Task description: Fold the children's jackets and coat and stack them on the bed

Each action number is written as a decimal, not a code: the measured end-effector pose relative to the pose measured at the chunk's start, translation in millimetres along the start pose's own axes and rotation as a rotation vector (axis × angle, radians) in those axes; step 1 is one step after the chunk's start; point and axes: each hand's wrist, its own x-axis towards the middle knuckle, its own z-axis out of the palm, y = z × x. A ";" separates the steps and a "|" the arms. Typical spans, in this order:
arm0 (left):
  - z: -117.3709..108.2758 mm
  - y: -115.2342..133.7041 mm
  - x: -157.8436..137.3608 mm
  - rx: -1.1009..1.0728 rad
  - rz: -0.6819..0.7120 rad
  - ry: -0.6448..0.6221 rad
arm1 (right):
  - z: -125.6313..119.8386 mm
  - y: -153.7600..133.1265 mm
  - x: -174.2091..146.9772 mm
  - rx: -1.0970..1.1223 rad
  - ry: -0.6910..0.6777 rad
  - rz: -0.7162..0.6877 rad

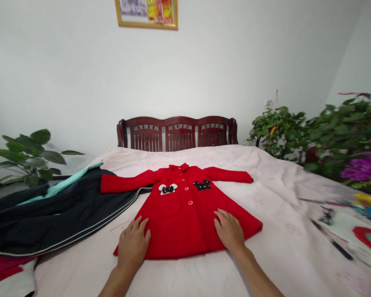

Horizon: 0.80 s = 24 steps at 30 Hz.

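Note:
A small red coat (182, 206) lies spread flat, front up, on a pale pink bed sheet (275, 214). It has pink buttons, a white bow patch and a black mouse patch on the chest, and both sleeves stretched out sideways. My left hand (133, 244) rests palm down on the coat's lower left hem, fingers apart. My right hand (229, 231) lies flat on the lower right part of the coat, fingers apart. Neither hand grips the cloth.
Dark garments with teal and white trim (49, 214) are piled at the left, under the coat's left sleeve. A dark red wooden bench back (177, 133) stands behind the bed. Potted plants (321, 136) stand right, another plant (27, 159) left. Printed fabric (352, 231) lies at right.

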 end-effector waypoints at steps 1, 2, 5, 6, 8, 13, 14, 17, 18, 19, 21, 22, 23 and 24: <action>-0.1 0.1 0.1 -0.001 0.002 0.000 | 0.3 0.3 -0.2 0.000 0.002 0.000; -0.2 0.1 0.2 -0.001 0.001 0.001 | 0.5 0.5 -0.4 -0.001 0.006 -0.001; 0.0 0.0 0.3 -0.002 -0.006 0.002 | 0.7 1.0 -0.7 -0.002 0.008 -0.004; 0.2 -0.1 0.3 -0.003 -0.007 0.002 | 0.7 1.0 -0.6 -0.003 0.008 -0.005; 0.9 -0.5 0.2 -0.005 -0.007 0.001 | 0.9 1.2 -0.2 -0.003 0.011 -0.007; 0.9 -0.4 0.4 -0.002 -0.008 -0.003 | 2.4 2.0 1.2 -0.002 0.017 -0.013; 0.6 -0.2 0.5 -0.002 -0.010 -0.005 | 2.6 2.0 1.2 -0.003 0.017 -0.010; 0.0 0.1 0.6 -0.003 -0.012 -0.006 | 2.3 1.5 0.8 -0.004 0.020 -0.005; 0.0 0.0 0.6 -0.005 -0.011 -0.004 | 2.1 1.3 0.6 -0.003 0.022 -0.006; 0.2 -0.2 0.5 -0.008 -0.009 -0.001 | 1.8 1.1 0.5 -0.003 0.024 -0.009; 0.7 -0.5 0.2 -0.012 -0.007 0.002 | 1.3 0.8 0.3 -0.004 0.023 -0.011; 1.0 -0.7 0.0 -0.014 -0.005 0.004 | 1.1 0.8 0.3 -0.004 0.020 -0.010; 1.2 -0.8 -0.2 -0.015 -0.004 0.005 | 0.9 0.8 0.3 -0.005 0.016 -0.009; 1.2 -0.8 -0.3 -0.016 -0.003 0.006 | 0.9 0.9 0.2 -0.006 0.013 -0.006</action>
